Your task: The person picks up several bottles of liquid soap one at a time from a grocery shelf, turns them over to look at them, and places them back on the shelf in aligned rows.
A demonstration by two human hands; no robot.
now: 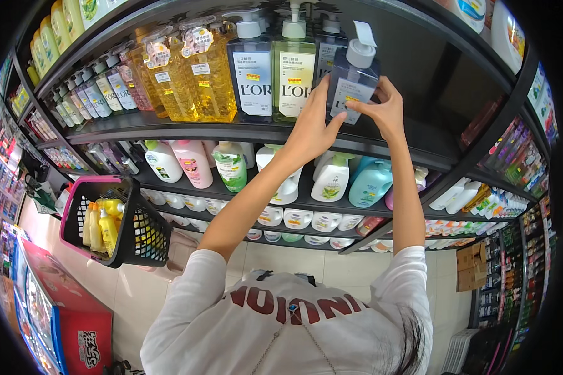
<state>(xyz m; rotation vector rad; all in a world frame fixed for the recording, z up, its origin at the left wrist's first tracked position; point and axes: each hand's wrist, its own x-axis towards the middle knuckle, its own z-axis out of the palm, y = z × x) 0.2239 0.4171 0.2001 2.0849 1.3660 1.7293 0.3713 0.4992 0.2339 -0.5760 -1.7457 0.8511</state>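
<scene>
A dark blue pump bottle (356, 77) with a white pump head is tilted between my two hands at the upper shelf. My right hand (385, 108) grips it from the right, thumb across its label. Close against its left side is my left hand (315, 124), fingers pointing up; whether these fingers press on the bottle or on its neighbour cannot be told. Just left stand a green pump bottle (292, 70) and another blue pump bottle (250, 70), both upright. A further dark blue one (327, 49) is partly hidden behind. Amber bottles with gold flakes (211, 89) stand farther left.
The black shelf board (169, 131) runs under the bottles. Lower shelves hold white, pink, green and turquoise pump bottles (369, 185). At the left is a black basket with a pink rim (68, 206), holding yellow bottles (108, 229). A cardboard box (471, 267) stands at the right.
</scene>
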